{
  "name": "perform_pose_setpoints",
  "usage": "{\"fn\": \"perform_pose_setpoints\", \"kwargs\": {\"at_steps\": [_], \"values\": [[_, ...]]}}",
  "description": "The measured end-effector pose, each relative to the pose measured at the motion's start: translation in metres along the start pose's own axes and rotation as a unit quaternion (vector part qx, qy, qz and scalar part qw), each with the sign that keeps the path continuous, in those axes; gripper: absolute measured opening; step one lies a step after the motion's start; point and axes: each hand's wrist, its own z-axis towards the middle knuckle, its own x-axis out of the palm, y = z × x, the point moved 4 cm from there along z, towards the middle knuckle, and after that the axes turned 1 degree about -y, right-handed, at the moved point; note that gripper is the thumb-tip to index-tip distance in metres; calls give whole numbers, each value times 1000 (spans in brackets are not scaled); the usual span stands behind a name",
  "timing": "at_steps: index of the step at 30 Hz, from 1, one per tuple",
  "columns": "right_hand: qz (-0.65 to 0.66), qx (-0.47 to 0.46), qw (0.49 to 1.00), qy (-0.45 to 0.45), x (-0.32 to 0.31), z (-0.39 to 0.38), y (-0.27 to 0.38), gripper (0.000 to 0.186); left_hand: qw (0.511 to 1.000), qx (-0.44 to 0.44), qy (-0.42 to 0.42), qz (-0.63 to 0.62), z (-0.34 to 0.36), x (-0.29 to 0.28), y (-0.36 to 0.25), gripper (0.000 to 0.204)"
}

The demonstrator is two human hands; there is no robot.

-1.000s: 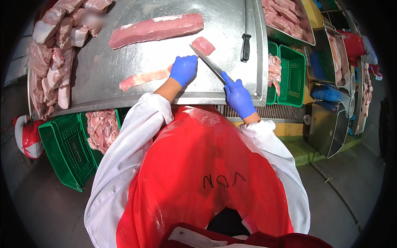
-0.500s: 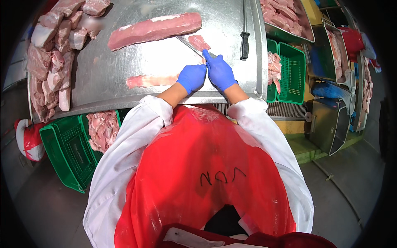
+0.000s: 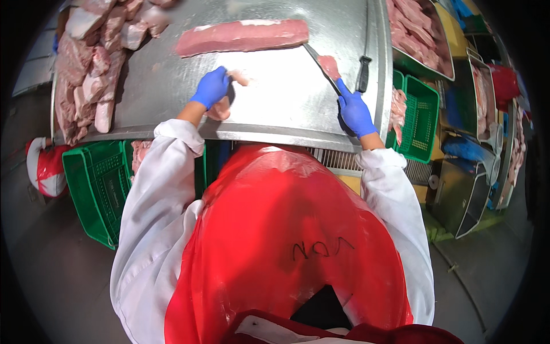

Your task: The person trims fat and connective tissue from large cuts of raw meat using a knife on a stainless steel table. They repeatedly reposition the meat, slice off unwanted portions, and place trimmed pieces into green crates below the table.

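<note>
The hands, nearly touching half a second ago, have been drawn well apart. The left hand (image 3: 212, 89) has been carried leftward, and in it the strip (image 3: 219, 110), earlier stretched flat on the metal, is now gripped and bunched, its flesh seen on both sides of the fingers. The right hand (image 3: 356, 112) has been pulled rightward with the knife (image 3: 322, 69), whose tip has been brought beside the loin's (image 3: 243, 39) right end. The small piece (image 3: 328, 66) has been shifted rightward, and the crate meat (image 3: 139, 156) is now mostly covered by the left sleeve (image 3: 166, 166)
</note>
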Motion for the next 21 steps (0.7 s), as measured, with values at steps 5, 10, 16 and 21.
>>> {"fn": "perform_pose_setpoints", "kwargs": {"at_steps": [5, 10, 16, 21], "values": [[100, -29, 993, 52, 0, -6, -12, 53, 949, 72, -105, -288, 11, -80, -86, 31], [333, 99, 924, 163, -33, -47, 3, 50, 871, 31, -141, -470, -11, -183, -134, 25], [491, 159, 848, 124, -21, -65, -12, 52, 793, -90, -149, -584, -73, -132, -17, 24], [557, 166, 808, 99, -8, -74, -11, 51, 978, -27, -206, -23, -135, -20, 64, 52]]}}
